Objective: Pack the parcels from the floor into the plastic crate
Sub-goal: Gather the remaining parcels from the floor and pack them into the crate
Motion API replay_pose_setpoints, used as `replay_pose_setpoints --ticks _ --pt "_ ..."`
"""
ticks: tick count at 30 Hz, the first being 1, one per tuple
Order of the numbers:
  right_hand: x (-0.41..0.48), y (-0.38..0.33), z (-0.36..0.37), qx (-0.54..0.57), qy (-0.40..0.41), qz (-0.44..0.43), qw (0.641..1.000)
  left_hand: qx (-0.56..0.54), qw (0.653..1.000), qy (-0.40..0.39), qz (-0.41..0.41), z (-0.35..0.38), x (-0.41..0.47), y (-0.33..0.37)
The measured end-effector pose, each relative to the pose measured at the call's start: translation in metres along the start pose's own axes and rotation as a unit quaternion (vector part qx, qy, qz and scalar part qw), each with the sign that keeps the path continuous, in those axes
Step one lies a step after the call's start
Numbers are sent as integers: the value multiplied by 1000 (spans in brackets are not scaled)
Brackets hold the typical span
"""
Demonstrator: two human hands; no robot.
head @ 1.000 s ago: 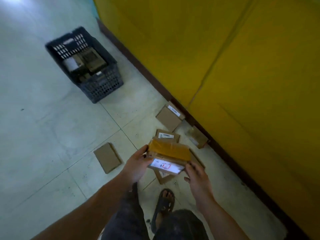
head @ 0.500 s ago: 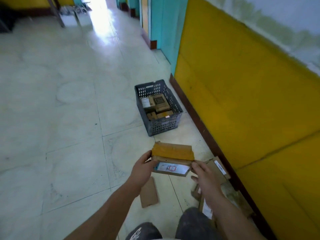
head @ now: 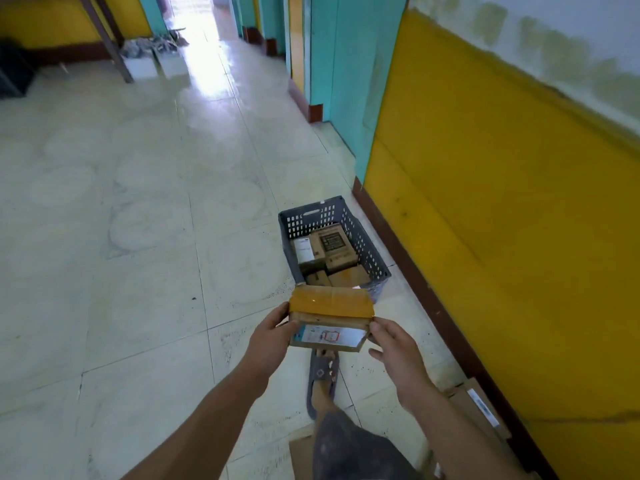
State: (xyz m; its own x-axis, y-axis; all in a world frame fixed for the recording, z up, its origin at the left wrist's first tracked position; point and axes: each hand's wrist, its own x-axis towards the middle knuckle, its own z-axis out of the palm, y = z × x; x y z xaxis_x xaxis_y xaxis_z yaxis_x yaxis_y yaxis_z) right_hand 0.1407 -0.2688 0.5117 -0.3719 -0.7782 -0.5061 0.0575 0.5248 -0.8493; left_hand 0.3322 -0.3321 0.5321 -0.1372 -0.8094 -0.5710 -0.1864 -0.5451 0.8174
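Observation:
I hold a flat cardboard parcel (head: 330, 317) with brown tape across its top and a white label on its near side. My left hand (head: 268, 336) grips its left end and my right hand (head: 393, 344) grips its right end. The parcel hangs above the floor, just in front of a dark grey plastic crate (head: 369, 252) that stands on the floor by the wall. Several cardboard parcels lie inside the crate. More parcels (head: 474, 410) lie on the floor at the lower right, beside the wall.
A yellow wall (head: 502, 220) with a dark skirting runs along the right. My foot in a sandal (head: 323, 375) is on the pale tiled floor below the parcel. Another parcel (head: 301, 455) lies by my leg. A corridor with a metal frame leg stretches ahead.
I have turned from the parcels on the floor and walked toward the crate with the parcel in both hands. The crate now lies directly ahead and much nearer.

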Motion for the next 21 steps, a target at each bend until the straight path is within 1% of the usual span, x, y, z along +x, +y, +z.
replay_pose_setpoints --ticks 6,11,14,17,21 --pt "135 -56 31 8 -5 51 999 29 999 2 -39 -5 136 67" --pt "204 -103 52 -3 -13 64 998 50 997 2 -54 -13 214 120" --pt "237 -129 66 2 -3 71 997 81 995 -23 -48 -20 251 154" --pt "275 -147 82 20 12 88 996 107 992 -52 -51 -30 306 175" --pt "328 -163 113 32 64 120 990 126 983 -111 -73 -48 401 183"
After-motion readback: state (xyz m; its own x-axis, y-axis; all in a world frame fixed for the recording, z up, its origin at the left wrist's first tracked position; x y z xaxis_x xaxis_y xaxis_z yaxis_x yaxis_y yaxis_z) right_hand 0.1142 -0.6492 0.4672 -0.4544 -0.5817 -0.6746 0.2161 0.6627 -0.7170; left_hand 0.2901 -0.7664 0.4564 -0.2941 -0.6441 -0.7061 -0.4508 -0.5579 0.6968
